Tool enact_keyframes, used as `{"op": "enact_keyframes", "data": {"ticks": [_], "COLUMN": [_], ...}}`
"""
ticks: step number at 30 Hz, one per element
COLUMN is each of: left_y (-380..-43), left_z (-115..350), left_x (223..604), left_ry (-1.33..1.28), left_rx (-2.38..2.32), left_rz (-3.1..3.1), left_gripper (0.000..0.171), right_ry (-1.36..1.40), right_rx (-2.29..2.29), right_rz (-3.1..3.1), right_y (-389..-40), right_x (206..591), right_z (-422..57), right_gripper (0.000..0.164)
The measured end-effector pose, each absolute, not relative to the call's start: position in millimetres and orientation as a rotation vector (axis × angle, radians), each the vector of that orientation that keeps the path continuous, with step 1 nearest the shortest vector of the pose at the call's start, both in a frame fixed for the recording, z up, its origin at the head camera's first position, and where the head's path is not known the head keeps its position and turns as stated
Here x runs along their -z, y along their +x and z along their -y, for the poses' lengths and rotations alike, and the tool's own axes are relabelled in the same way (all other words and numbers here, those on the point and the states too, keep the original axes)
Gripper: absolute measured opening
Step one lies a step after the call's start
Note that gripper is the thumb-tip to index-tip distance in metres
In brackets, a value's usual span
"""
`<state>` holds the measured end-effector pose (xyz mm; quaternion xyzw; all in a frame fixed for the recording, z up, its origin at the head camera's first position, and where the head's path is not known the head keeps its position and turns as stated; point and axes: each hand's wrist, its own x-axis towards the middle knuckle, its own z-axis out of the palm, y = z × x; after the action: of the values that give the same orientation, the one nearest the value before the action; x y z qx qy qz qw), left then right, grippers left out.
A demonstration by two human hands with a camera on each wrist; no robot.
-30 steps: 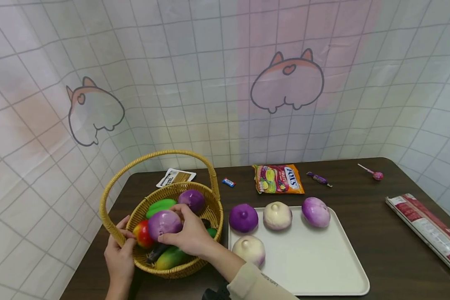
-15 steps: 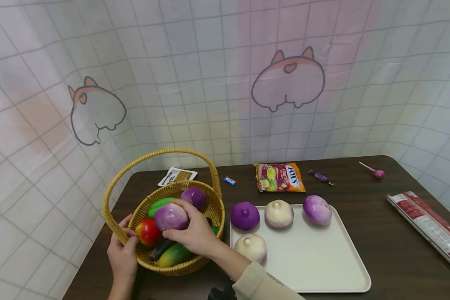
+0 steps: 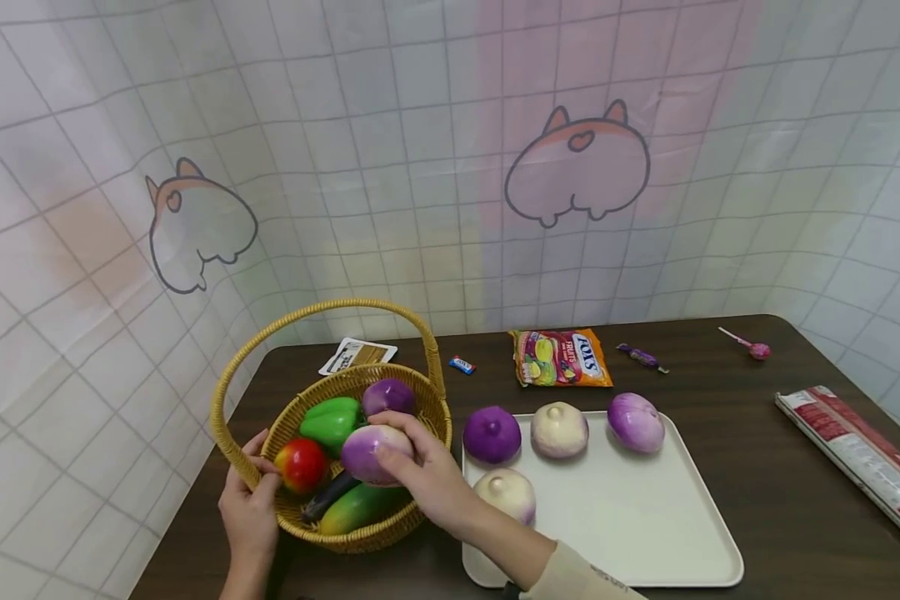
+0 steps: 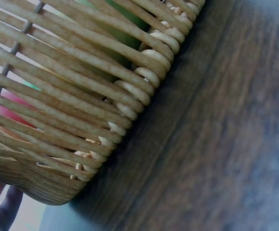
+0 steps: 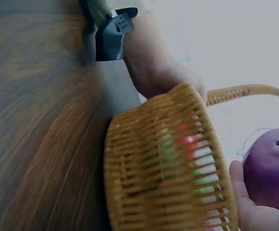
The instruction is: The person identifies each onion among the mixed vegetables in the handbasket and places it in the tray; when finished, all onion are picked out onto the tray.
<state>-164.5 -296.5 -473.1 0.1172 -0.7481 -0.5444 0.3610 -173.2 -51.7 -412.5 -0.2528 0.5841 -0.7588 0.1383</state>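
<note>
My right hand (image 3: pixel 438 475) holds a shiny purple-and-white onion (image 3: pixel 375 454) over the right half of a wicker basket (image 3: pixel 360 542). In the right wrist view, the fingers (image 5: pixel 240 187) curve along the purple onion (image 5: pixel 274 168). My left hand (image 3: pixel 251 508) grips the basket at its left rim, by the foot of the tall handle. Inside the basket lie a green bell pepper (image 3: pixel 332 423), a red-and-yellow fruit (image 3: pixel 302 465), a dark eggplant (image 3: pixel 328 497), a green-orange papaya-like fruit (image 3: pixel 362 508) and another purple onion (image 3: pixel 388 397). The left wrist view shows the woven wall (image 4: pixel 72 86) close up.
Right of the basket, a white tray (image 3: pixel 622 533) carries a dark purple onion (image 3: pixel 492 435), two whitish ones and a light purple one (image 3: pixel 636 423). Behind are a candy bag (image 3: pixel 561 358), small wrapped sweets, a lollipop (image 3: pixel 757 351) and a card-like packet (image 3: pixel 356 356). A long red-white package (image 3: pixel 855 467) lies right.
My right hand has lifted the onion and carried it rightward across the basket, uncovering the green pepper and the red-yellow fruit. My left hand keeps its grip on the basket.
</note>
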Motion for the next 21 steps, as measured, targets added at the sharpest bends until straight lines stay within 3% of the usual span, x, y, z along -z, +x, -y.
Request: {"op": "enact_keyframes", "data": {"ticks": [8,13,21], "left_y": [-162,-160,-166], "left_z": [295,296,297], "left_x": [470,471,472], "left_ry": [0.333,0.351,0.282], "left_rx": [1.414,1.417,1.424], "left_rz": [1.969,1.961,1.943], "left_gripper": [0.005,0.006,0.006], "right_ry": [-0.757,-0.819,-0.73], "right_rx": [2.171,2.157,2.201], "right_rz": [-1.704,-1.887,-2.132], "right_y": [-161,-155,-157], "right_x": [410,420,432], "right_z": [-2,-33,-77], "right_gripper": [0.039,0.049,0.054]}}
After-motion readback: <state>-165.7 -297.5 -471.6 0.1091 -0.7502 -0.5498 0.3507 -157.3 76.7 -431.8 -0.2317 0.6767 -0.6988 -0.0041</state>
